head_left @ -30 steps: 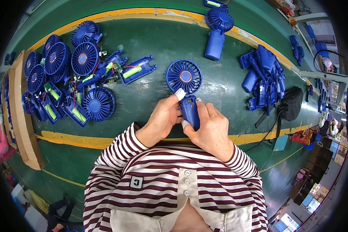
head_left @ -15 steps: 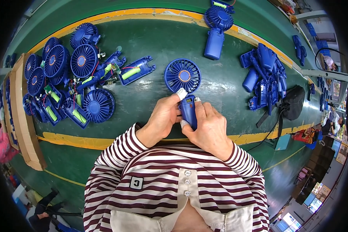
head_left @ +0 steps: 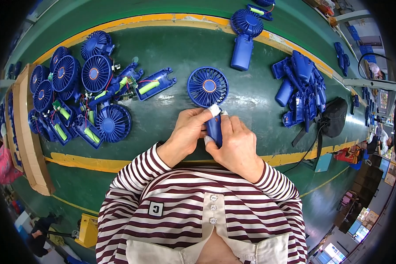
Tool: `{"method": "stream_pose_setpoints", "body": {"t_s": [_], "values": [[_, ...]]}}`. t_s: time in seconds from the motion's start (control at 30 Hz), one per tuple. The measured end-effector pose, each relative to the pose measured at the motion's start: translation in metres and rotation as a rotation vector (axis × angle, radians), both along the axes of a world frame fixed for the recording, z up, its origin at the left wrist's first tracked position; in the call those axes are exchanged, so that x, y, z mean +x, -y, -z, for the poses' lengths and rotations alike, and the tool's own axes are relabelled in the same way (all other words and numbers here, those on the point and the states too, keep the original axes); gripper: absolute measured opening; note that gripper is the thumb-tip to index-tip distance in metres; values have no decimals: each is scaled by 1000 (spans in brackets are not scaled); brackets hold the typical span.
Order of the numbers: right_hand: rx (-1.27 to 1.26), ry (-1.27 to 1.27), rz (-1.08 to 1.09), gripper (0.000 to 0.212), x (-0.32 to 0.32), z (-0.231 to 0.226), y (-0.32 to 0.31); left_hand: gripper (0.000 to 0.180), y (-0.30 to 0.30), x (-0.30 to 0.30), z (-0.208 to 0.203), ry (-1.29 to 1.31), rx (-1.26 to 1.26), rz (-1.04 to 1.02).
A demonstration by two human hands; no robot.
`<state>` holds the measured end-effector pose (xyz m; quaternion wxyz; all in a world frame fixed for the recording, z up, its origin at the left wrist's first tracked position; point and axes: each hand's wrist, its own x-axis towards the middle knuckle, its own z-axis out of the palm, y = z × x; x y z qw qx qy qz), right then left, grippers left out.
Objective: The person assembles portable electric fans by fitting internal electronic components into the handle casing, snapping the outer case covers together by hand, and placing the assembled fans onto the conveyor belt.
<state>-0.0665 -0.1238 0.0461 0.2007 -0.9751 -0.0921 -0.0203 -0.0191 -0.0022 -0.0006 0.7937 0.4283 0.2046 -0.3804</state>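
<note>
A blue handheld fan is held between my hands above the green bench, its round grille pointing away from me and its handle toward me. My left hand grips the handle from the left, its white-covered thumb lying near the top of the handle by the grille. From the other side my right hand closes on the handle, with white covers on its thumb and a fingertip. The thumb hides the small display area on the handle.
Several part-built fans with green cells and wires pile up at left, beside a cardboard tray. Blue handle shells lie heaped at right, near a black bag. An assembled fan lies at the far edge.
My left thumb has slid a little right and down, over the display on the handle. The fan stays nearly in place. A yellow object now shows at the lower left.
</note>
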Motion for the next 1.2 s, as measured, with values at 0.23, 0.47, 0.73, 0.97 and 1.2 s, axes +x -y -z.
{"method": "stream_pose_setpoints", "body": {"t_s": [0.23,0.47,0.73,0.97,1.2], "values": [[122,14,78,50,0,-1,2,18,-1,5,-1,23,-33,-29],[862,-459,302,33,4,18,16,26,-6,5,-9,243,-216,-59],[1070,-633,229,30,3,28,18,29,-7,-2,-3,315,-180,-76],[978,-560,250,29,3,31,17,29,-6,-5,-6,387,-181,-32],[1026,-425,299,28,2,37,11,28,-6,-6,-3,407,-148,-71]]}}
